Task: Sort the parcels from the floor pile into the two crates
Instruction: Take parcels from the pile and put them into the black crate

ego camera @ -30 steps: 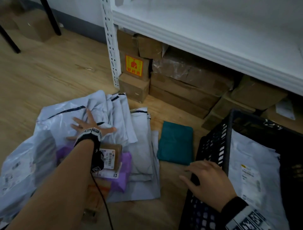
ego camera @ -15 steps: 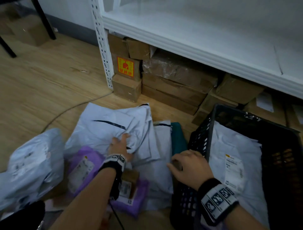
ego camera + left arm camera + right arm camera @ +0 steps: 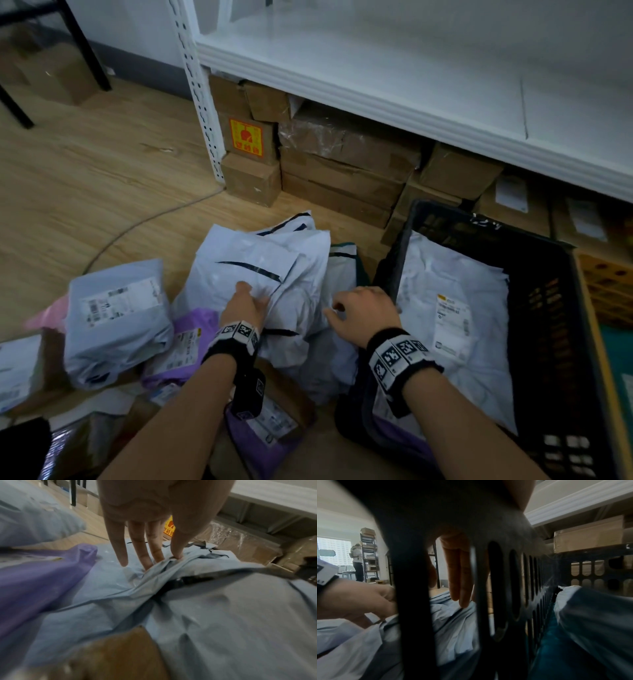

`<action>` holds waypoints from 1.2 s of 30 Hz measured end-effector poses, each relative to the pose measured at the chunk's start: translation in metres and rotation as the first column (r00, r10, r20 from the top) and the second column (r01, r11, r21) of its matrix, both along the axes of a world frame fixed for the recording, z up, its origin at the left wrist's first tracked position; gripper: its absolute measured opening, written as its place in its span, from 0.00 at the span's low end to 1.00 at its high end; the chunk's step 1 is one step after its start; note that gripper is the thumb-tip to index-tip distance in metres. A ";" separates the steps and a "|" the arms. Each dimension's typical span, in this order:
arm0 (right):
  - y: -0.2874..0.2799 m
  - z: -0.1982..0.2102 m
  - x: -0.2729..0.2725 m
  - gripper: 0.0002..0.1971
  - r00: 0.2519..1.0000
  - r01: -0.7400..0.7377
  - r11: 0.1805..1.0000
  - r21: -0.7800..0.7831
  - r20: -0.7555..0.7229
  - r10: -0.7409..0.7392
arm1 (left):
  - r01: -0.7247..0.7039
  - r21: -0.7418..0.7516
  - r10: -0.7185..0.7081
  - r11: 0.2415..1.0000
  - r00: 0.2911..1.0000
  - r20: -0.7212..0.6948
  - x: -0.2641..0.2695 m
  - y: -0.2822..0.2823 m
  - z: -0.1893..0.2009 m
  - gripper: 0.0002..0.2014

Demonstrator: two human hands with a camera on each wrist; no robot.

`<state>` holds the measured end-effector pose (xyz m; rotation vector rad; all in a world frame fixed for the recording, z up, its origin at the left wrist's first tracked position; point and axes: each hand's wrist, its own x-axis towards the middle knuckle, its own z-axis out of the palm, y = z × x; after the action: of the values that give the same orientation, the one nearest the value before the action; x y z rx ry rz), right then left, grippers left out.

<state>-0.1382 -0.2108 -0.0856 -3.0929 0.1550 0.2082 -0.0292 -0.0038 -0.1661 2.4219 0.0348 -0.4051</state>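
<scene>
Done so far: the black slotted plastic crate at the right already holds at least one large pale grey plastic mailer with a white label
Left to do: many parcels lie on the wooden floor: crumpled pale grey plastic mailers, a puffy grey mailer with a barcode label, purple mailers; judged well short of finished
Second crate: only an orange edge shows past the black one, so I cannot tell
Left hand: fingers nearly straight, tips bunching a fold of the grey mailers
Right hand: loosely curled at the crate wall, fingertips on the mailers; grip cannot be told
Room: crate wall tight on the right, stacked brown cardboard boxes under the white shelf ahead, bare floor to the left
</scene>
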 end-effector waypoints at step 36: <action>-0.063 0.130 -0.076 0.20 0.877 -0.075 -0.217 0.973 -0.039 -0.480 | 0.048 -0.868 -0.120 0.494 0.993 -0.013 -0.055 0.004 0.249 0.26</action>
<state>-0.2143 -0.2739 0.0443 -1.2612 0.3090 -0.2295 -0.0847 0.0000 0.0826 1.3756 -0.2176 -0.4172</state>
